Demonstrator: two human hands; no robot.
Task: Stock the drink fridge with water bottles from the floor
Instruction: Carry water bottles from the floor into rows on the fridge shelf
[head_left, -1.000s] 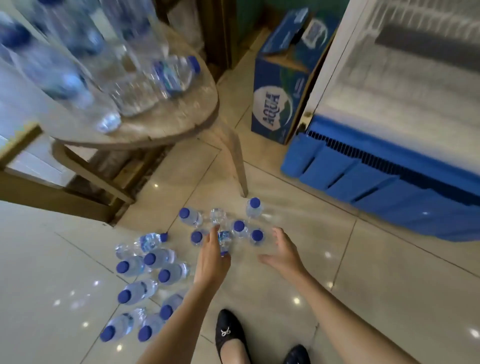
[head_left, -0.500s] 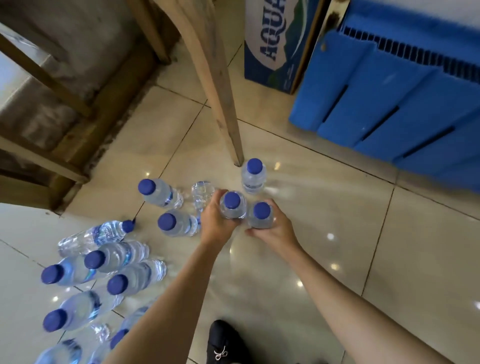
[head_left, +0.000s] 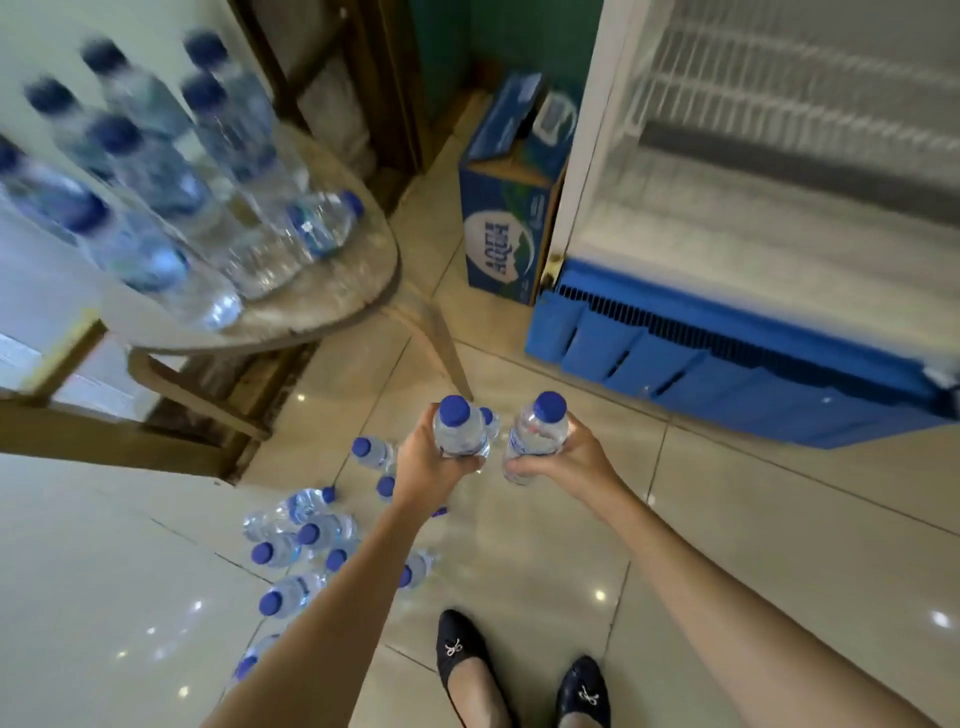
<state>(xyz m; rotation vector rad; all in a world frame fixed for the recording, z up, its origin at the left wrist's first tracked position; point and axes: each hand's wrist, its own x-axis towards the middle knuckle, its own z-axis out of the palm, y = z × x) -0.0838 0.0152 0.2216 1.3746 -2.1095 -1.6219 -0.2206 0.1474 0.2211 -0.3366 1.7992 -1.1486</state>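
Note:
My left hand (head_left: 423, 470) grips a clear water bottle with a blue cap (head_left: 460, 431), held upright above the floor. My right hand (head_left: 563, 460) grips a second blue-capped bottle (head_left: 535, 431) beside it. Several more water bottles (head_left: 306, 535) stand and lie on the tiled floor below and left of my hands. The drink fridge (head_left: 779, 218) stands open at the upper right, its white wire shelves showing above a blue base grille (head_left: 727, 353).
A round wooden table (head_left: 332, 301) at the left carries several large bottles; its leg (head_left: 436, 343) comes down just beyond my hands. A blue AQUA carton (head_left: 506, 218) sits between table and fridge. My two black shoes (head_left: 462, 654) stand on the tiles below.
Both hands closed round a bottle each on the floor and lifted them. The view has risen from close to the floor, bringing the table top and fridge shelves back into sight.

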